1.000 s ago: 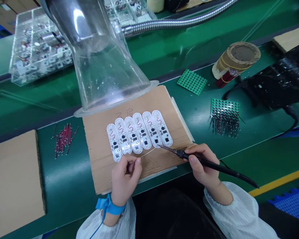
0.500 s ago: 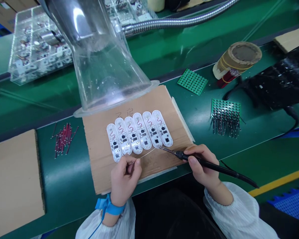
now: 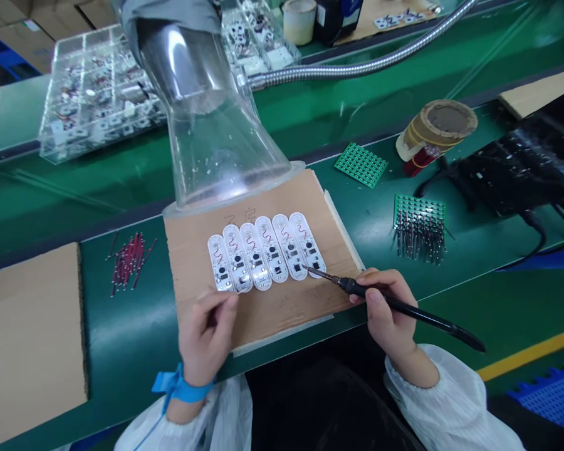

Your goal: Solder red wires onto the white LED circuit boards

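Several white oval circuit boards (image 3: 273, 250) lie side by side on a cardboard sheet (image 3: 282, 310), each with a thin red wire. My right hand (image 3: 390, 307) grips a black soldering iron (image 3: 404, 308), its tip at the lower end of the two rightmost boards. Pinched together at the thumb and forefinger, my left hand (image 3: 209, 332) is just below the leftmost boards; what it holds, if anything, is too small to name. A blue strap (image 3: 183, 385) circles my left wrist.
A clear fume hood (image 3: 220, 150) hangs behind the boards. Red wires (image 3: 130, 260) lie left. Green boards (image 3: 361, 164), one beside black wires (image 3: 420, 235), and a round pot (image 3: 439, 128) stand right. Parts trays (image 3: 98, 94) sit behind.
My left hand has moved left, away from the iron's tip, and the thin strand that ran from it to the tip no longer shows. The view has shifted slightly.
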